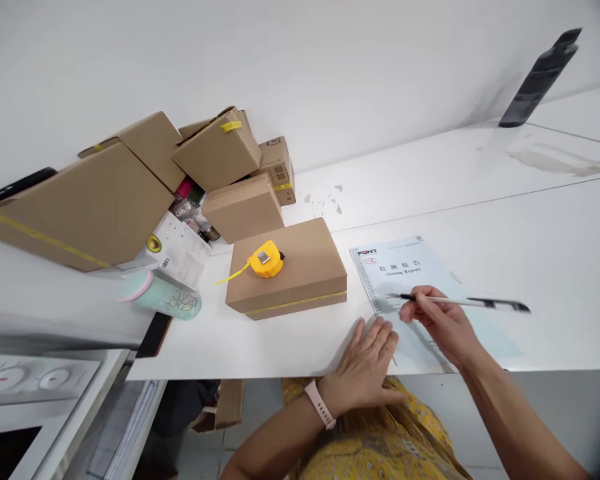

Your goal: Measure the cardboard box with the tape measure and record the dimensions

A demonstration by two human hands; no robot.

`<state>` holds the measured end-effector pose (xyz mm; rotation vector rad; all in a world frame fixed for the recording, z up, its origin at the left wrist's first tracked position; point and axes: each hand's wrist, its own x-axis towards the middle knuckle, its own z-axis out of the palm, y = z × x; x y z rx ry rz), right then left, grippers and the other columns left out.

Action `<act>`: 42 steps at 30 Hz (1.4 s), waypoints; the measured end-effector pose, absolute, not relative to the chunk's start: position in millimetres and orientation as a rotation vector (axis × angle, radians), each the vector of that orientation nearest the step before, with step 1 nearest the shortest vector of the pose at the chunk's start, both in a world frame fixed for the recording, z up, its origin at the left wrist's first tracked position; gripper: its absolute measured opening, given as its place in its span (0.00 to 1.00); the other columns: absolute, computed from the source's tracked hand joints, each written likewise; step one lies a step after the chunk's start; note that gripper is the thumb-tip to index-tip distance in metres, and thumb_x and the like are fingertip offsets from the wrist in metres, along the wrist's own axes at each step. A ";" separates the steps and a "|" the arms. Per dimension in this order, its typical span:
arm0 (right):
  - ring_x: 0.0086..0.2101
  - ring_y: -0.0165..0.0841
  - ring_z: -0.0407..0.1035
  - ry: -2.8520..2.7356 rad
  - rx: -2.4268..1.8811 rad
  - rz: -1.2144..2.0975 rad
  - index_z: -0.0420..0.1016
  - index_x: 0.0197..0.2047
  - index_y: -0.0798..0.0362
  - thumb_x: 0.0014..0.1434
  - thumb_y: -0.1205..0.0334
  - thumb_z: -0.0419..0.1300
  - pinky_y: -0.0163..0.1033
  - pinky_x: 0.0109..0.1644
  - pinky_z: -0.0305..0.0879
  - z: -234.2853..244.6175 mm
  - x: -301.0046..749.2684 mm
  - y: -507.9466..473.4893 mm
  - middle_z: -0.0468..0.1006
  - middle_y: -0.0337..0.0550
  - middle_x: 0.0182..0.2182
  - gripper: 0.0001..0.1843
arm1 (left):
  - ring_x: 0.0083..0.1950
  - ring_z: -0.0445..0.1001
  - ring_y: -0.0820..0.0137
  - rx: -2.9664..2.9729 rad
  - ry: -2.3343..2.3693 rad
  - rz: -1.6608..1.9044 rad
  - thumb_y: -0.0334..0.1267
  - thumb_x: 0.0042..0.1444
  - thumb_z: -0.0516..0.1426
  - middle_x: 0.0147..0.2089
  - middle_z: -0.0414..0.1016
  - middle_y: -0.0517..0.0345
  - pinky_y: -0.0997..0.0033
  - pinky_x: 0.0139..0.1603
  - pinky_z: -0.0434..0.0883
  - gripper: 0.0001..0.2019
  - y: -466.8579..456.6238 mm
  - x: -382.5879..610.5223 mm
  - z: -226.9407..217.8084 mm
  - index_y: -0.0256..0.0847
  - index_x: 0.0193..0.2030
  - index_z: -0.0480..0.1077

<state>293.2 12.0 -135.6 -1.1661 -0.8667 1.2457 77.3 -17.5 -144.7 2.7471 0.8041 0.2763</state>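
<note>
My right hand (437,323) pinches a slim pen (463,302), its tip resting on a pale blue printed testing report sheet (405,267) that lies on the white table (505,233). My left hand (367,363) lies flat with fingers stretched out on the table at the sheet's near left corner; a pink watch strap is on its wrist. Left of the sheet sits a closed cardboard box (290,270) with a yellow tape measure (265,260) on top, a short length of tape pulled out.
Several cardboard boxes (130,180) are piled against the wall at the left. A mint-green bottle (160,293) lies on its side by a dark phone (155,333). A dark object (540,77) leans on the wall at far right.
</note>
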 end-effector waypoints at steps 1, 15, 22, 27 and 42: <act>0.25 0.35 0.72 -0.937 -1.228 1.218 0.76 0.35 0.48 0.60 0.34 0.65 0.43 0.35 0.72 -137.5 287.3 9.2 0.78 0.40 0.22 0.23 | 0.82 0.45 0.53 2.757 0.811 0.212 0.56 0.68 0.56 0.79 0.53 0.37 0.45 0.81 0.44 0.42 -14.7 78.4 -147.7 0.29 0.77 0.48; 0.31 0.37 0.73 -1.110 -1.510 1.012 0.78 0.40 0.49 0.57 0.36 0.68 0.41 0.36 0.71 -168.5 269.9 14.0 0.80 0.42 0.31 0.24 | 0.80 0.51 0.54 2.774 0.881 0.212 0.51 0.67 0.59 0.78 0.56 0.37 0.50 0.82 0.43 0.37 -9.9 78.7 -154.7 0.31 0.74 0.54; 0.32 0.36 0.72 -1.215 -1.516 0.920 0.73 0.42 0.49 0.61 0.39 0.65 0.42 0.38 0.70 -168.0 266.2 13.2 0.79 0.43 0.33 0.21 | 0.81 0.50 0.54 2.740 0.891 0.215 0.51 0.67 0.59 0.78 0.55 0.36 0.49 0.82 0.43 0.40 -10.3 78.8 -155.8 0.29 0.76 0.50; 0.28 0.36 0.70 -1.191 -1.517 0.929 0.73 0.34 0.50 0.59 0.37 0.66 0.40 0.33 0.67 -165.2 265.7 17.6 0.76 0.42 0.26 0.23 | 0.80 0.50 0.54 2.731 0.882 0.234 0.52 0.67 0.58 0.78 0.57 0.37 0.48 0.81 0.44 0.39 -10.2 77.5 -156.7 0.32 0.75 0.51; 0.23 0.32 0.59 -1.410 -1.547 0.827 0.66 0.28 0.48 0.64 0.42 0.61 0.38 0.27 0.57 -171.9 269.1 14.6 0.64 0.34 0.20 0.21 | 0.79 0.52 0.51 2.742 0.918 0.267 0.52 0.65 0.61 0.77 0.57 0.36 0.50 0.81 0.47 0.41 -11.0 78.1 -158.9 0.31 0.75 0.52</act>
